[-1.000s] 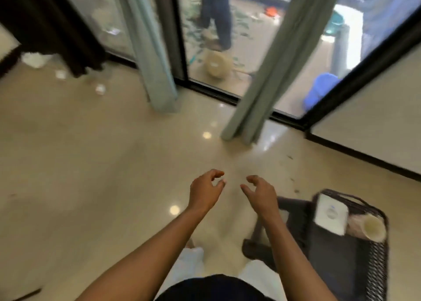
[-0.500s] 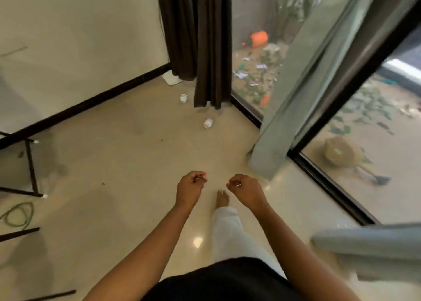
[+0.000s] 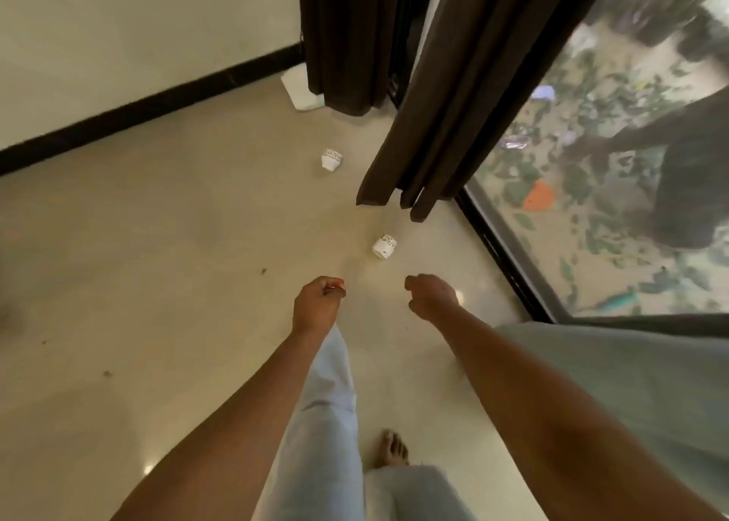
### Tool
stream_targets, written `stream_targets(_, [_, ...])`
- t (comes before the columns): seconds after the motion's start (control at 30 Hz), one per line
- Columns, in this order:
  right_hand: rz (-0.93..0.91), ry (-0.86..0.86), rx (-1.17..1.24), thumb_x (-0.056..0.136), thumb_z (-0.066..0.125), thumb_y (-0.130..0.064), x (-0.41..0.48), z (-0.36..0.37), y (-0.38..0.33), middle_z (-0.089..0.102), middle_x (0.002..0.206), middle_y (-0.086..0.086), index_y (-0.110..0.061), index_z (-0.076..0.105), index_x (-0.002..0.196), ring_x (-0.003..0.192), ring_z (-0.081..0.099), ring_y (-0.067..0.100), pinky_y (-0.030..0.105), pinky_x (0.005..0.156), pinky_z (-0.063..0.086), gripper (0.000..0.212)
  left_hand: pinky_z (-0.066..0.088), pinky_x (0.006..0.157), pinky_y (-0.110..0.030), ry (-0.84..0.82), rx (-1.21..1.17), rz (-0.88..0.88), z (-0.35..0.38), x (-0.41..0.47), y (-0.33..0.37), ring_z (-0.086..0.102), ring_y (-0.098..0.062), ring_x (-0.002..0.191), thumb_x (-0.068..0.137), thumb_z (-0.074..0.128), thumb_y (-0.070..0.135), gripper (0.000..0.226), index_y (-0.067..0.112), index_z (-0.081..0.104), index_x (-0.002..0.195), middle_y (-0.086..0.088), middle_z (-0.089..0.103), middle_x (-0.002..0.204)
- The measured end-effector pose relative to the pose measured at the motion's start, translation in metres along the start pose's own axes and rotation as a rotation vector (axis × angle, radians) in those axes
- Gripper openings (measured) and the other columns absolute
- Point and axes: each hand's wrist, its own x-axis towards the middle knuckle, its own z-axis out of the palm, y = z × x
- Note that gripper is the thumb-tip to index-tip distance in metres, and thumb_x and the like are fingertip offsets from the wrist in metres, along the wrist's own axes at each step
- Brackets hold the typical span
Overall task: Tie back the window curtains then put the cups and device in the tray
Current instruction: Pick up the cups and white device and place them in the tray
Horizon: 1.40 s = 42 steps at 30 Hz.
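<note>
Two small white cups lie on their sides on the cream floor. The near cup (image 3: 384, 246) is just ahead of my hands, below the hem of a dark brown curtain (image 3: 453, 98). The far cup (image 3: 331, 160) lies further off to the left. A flat white device (image 3: 301, 88) pokes out from under a second dark curtain (image 3: 347, 39) in the corner. My left hand (image 3: 319, 303) and my right hand (image 3: 432, 295) are held out in front of me, fingers curled into loose fists, holding nothing. A pale green curtain (image 3: 639, 386) fills the lower right. No tray is in view.
A glass window with a black frame (image 3: 509, 260) runs along the right, with a littered yard outside. A white wall with black skirting (image 3: 146, 106) closes the left. My legs in light trousers and a bare foot (image 3: 394, 447) are below.
I have turned left from the tray and stepped toward the corner. The cups and dark curtains are now much closer. My fingers closed from relaxed into fists.
</note>
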Motion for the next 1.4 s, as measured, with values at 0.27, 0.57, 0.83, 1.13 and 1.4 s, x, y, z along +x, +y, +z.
stream_targets(0.27, [-0.239, -0.036, -0.555, 0.092, 0.051, -0.007, 0.327, 0.103, 0.031, 0.012, 0.158, 0.007, -0.02, 0.023, 0.147, 0.144, 0.015, 0.025, 0.043, 0.113, 0.025, 0.063, 0.049, 0.083, -0.036, -0.129, 0.054, 0.011, 0.05, 0.314, -0.068, 0.06, -0.02, 0.078, 0.067, 0.059, 0.027, 0.01, 0.033, 0.067, 0.07, 0.008, 0.068, 0.08])
stream_targets(0.57, [-0.188, -0.157, -0.318, 0.076, 0.075, -0.026, 0.389, 0.107, 0.032, 0.047, 0.133, 0.01, -0.017, 0.035, 0.136, 0.119, 0.048, 0.027, 0.037, 0.1, 0.042, 0.073, 0.05, 0.088, -0.033, -0.221, 0.144, -0.088, 0.019, 0.373, -0.1, 0.065, -0.027, 0.097, 0.074, 0.067, 0.031, 0.017, 0.028, 0.066, 0.09, 0.002, 0.068, 0.09])
stream_targets(0.83, [0.319, -0.37, 0.911, 0.073, 0.076, -0.045, 0.273, -0.031, -0.077, 0.066, 0.104, 0.007, -0.014, 0.056, 0.105, 0.091, 0.065, 0.023, 0.028, 0.069, 0.048, 0.048, 0.025, 0.108, -0.021, -0.453, 0.497, 0.339, -0.048, 0.286, 0.009, 0.021, 0.001, 0.137, 0.079, 0.074, 0.023, 0.087, 0.035, 0.023, 0.149, 0.019, 0.026, 0.151])
stream_targets(1.13, [0.377, -0.364, 1.069, 0.084, 0.035, -0.073, 0.302, -0.166, -0.176, 0.071, 0.095, 0.009, -0.006, 0.065, 0.104, 0.087, 0.066, 0.022, 0.033, 0.076, 0.049, 0.077, 0.05, 0.077, -0.025, -0.229, 0.319, 0.202, -0.122, 0.315, 0.103, 0.062, -0.012, 0.095, 0.06, 0.088, 0.036, 0.071, 0.026, 0.05, 0.119, 0.009, 0.064, 0.109])
stream_targets(1.4, [0.36, -0.169, 0.543, 0.088, 0.059, -0.042, 0.475, -0.141, -0.181, 0.057, 0.126, 0.011, -0.008, 0.05, 0.126, 0.114, 0.055, 0.027, 0.032, 0.091, 0.044, 0.052, 0.041, 0.063, -0.022, 0.083, 0.017, -0.043, -0.122, 0.424, 0.108, 0.061, -0.017, 0.09, 0.068, 0.085, 0.023, 0.057, 0.024, 0.046, 0.109, 0.007, 0.061, 0.096])
